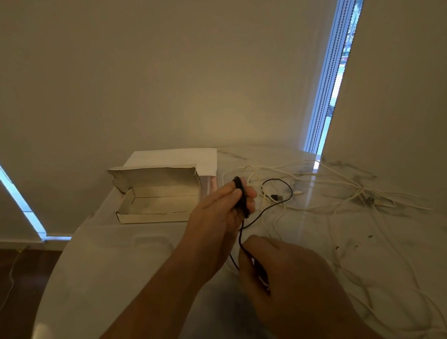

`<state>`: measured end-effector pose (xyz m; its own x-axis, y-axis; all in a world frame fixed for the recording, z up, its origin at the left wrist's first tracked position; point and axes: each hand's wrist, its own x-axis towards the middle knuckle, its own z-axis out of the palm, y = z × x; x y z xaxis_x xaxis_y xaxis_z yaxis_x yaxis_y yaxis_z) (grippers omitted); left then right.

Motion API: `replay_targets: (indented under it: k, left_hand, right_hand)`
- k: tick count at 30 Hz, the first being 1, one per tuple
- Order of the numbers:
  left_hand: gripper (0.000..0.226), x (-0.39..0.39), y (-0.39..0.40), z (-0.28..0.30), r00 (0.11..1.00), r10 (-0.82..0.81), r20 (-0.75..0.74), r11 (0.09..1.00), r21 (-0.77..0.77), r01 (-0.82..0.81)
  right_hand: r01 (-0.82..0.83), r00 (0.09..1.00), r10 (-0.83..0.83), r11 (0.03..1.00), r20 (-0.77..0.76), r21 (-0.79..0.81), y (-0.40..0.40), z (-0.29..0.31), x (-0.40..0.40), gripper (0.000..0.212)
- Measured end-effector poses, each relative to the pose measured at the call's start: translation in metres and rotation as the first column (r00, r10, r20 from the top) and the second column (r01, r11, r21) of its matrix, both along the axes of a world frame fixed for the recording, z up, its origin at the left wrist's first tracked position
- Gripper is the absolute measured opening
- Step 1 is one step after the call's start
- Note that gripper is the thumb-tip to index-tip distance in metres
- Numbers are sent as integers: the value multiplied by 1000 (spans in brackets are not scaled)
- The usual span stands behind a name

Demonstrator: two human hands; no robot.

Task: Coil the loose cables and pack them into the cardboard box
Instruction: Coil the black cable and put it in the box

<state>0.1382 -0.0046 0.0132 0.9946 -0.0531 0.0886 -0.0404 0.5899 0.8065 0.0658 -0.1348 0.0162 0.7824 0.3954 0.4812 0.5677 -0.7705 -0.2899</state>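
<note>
My left hand [221, 208] is raised over the table and holds several loops of a thin black cable [283, 201] wound around its fingers. A strand of that cable runs down into my right hand [276, 268], which pinches it lower and nearer to me. The cable's free end with a dark plug lies on the table beyond my left hand. An open cardboard box [153, 212], its lid flap up, stands just left of my left hand and looks empty. Loose white cables [345, 194] sprawl tangled over the table's right side.
The white marble table [135, 255] has a rounded edge at the left, with dark wooden floor beyond. A white envelope or sheet [181, 155] leans behind the box against the wall. Small dark specks [353, 243] lie on the table at the right. A thin cord trails on the floor.
</note>
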Motion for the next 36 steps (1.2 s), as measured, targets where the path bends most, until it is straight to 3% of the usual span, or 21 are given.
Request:
replay_targets:
  k: [3,9,16,21,27,29,32,36]
  left_hand:
    - [31,-7,-1,-1,998,-44,43,982,184,36]
    - [32,-13,-6,-1,992,-104,69,909,411,67]
    - [48,-15,0,4,977,-183,106,833,545,97]
    - [34,-16,3,5,965,-253,67,728,670,144]
    - [51,-18,2,9,972,-235,15,757,630,173]
    - [46,-16,2,9,963,-270,-4,768,603,217]
    - [43,-14,3,6,959,-283,3,749,626,219]
    - [38,-16,5,5,955,-297,11,827,502,251]
  right_hand:
    - [42,998,-45,997,48,68,-5,3,1,15]
    - [114,987,-131,979,88,169,-22,6,15,24]
    - [114,984,-139,972,108,204,-27,3,23,15]
    - [132,980,-162,964,113,232,-36,4,30,19]
    - [150,970,-188,962,157,230,-41,9,35,22]
    - [176,960,-214,963,180,206,-43,9,37,13]
    - [201,958,-237,956,159,215,-47,5,41,24]
    - [242,953,-274,944,126,224,-48,2,44,25]
